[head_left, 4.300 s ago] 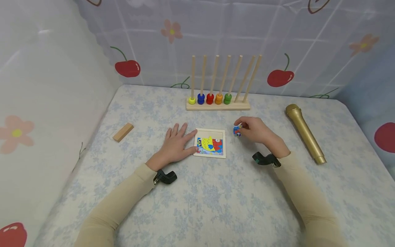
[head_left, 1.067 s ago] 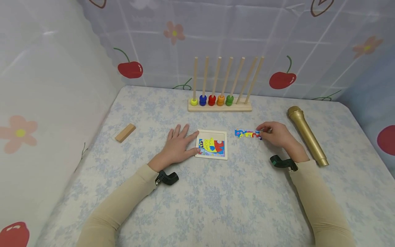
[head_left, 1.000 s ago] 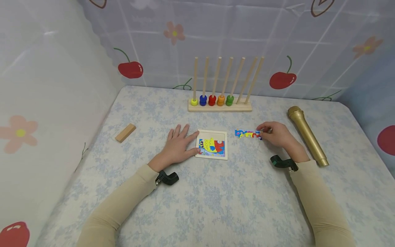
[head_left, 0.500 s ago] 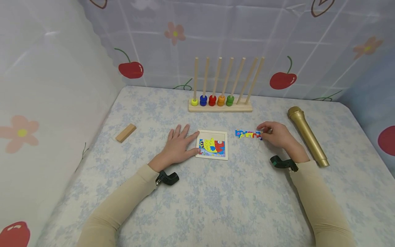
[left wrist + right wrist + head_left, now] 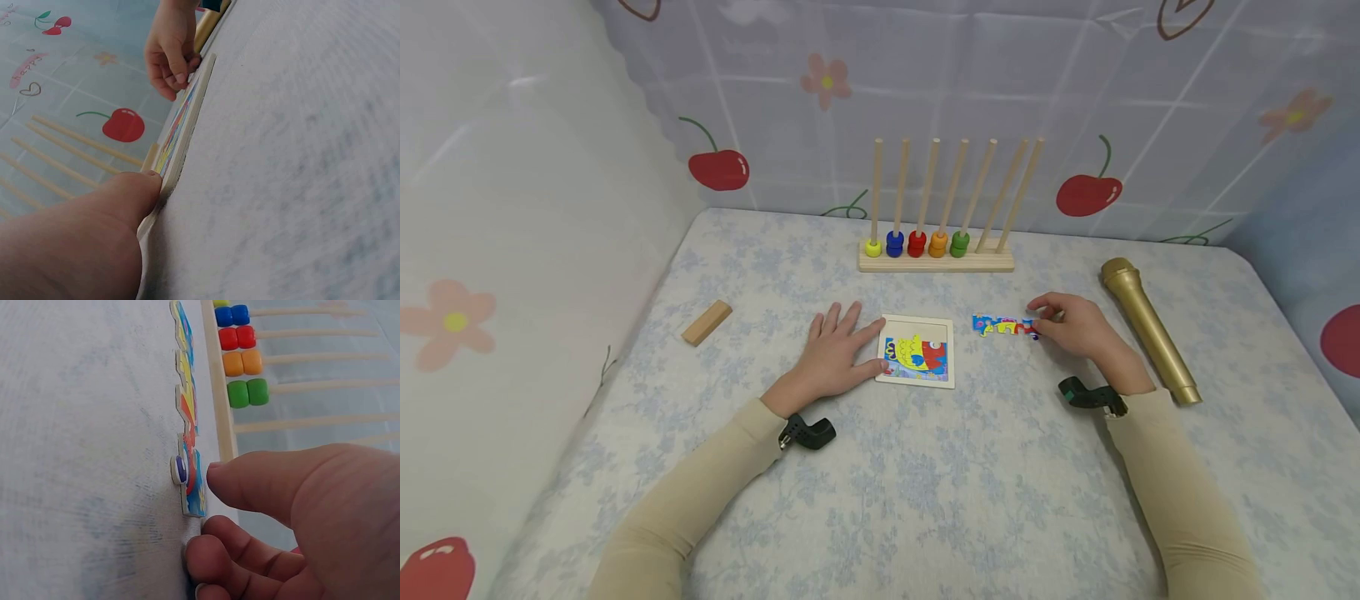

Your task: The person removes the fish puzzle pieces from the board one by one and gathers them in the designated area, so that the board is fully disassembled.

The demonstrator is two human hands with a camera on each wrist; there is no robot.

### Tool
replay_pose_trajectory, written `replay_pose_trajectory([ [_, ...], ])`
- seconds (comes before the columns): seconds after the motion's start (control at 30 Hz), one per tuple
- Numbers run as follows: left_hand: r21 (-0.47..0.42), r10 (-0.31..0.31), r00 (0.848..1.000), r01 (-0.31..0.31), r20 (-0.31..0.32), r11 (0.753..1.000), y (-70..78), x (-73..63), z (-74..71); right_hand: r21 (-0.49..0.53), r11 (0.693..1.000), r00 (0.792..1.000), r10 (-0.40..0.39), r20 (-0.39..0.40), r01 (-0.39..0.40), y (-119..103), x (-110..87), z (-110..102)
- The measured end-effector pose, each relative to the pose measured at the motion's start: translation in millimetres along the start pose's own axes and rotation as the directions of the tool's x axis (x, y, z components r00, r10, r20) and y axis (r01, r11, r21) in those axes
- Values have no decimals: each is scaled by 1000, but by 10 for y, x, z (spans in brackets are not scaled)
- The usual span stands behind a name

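A square puzzle tray (image 5: 914, 384) lies mid-table, its lower part filled with a fish picture in yellow, red and blue and a bare strip along its far side. My left hand (image 5: 831, 358) rests flat with fingers spread, index fingertip and thumb at the tray's left edge. To the tray's right, a row of colourful jigsaw pieces (image 5: 1004, 326) lies on the cloth. My right hand (image 5: 1073, 327) is at the row's right end, fingers loosely bent. In the right wrist view, a gap shows between the thumb (image 5: 250, 481) and the end puzzle piece (image 5: 195, 487).
Behind the tray stands a wooden peg rack (image 5: 936, 263) with coloured beads on most of its upright rods. A gold microphone (image 5: 1150, 331) lies to the right of my right hand. A small wooden block (image 5: 707, 322) lies far left. Patterned curtains enclose the table.
Earlier my right hand held puzzle pieces close beside the tray; it has since moved right, and a row lies laid out there. Just now its fingers have eased off the end piece. The left hand stays.
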State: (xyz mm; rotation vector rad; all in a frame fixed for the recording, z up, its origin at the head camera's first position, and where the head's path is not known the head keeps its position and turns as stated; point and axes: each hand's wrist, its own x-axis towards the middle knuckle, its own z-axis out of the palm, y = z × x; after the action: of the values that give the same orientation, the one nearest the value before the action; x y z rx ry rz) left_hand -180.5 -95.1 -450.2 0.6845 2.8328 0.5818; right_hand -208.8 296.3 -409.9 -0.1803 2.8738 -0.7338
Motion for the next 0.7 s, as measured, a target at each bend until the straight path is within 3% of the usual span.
replay_pose_trajectory([
  [0.2,0,4,1000,-4,-2,1000,8,-8,1,12,1000,1000,-4,3,4,17,8,2],
  [0.37,-4,10,1000,-10,-4,1000,13,-9,3,13,999,998,-38,-40,39,-10,0,2],
  [0.5,-7,8,1000,-8,2,1000,13,-8,1,30,996,995,-79,-53,81,-115,3,13],
  [0.7,0,1,1000,-1,1,1000,11,-7,-16,39,989,990,-140,-12,141,-369,53,75],
])
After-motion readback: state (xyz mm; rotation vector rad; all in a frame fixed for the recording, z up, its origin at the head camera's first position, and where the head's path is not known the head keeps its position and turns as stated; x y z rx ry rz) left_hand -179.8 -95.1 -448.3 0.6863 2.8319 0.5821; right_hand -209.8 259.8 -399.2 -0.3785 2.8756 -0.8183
